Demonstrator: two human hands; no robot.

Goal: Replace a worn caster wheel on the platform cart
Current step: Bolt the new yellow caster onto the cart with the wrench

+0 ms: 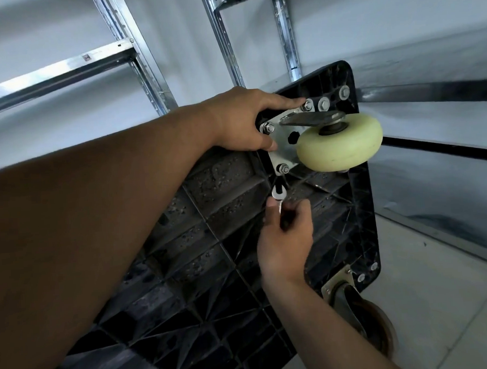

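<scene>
Tipped-up platform cart, ribbed black underside toward the camera, metal shelving behind; braced by one hand only, so liable to shift or topple under driving force; cream caster wheel at the upper corner, on a steel mounting plate lying against the underside; likely free to swivel into the work and crowd the tool; dark caster at the lower corner, untouched; left hand clasping the cart edge at the plate, thumb on the plate rim, forefinger stretched toward the upper nuts; pinch risk there if the plate moves; right hand wrapped round a dark-handled driver, tip just below the lower nut, seemingly not seated; poor seating apt to slip, round the nut or gouge the ribs. Tightness of the nuts: cannot tell.
</scene>
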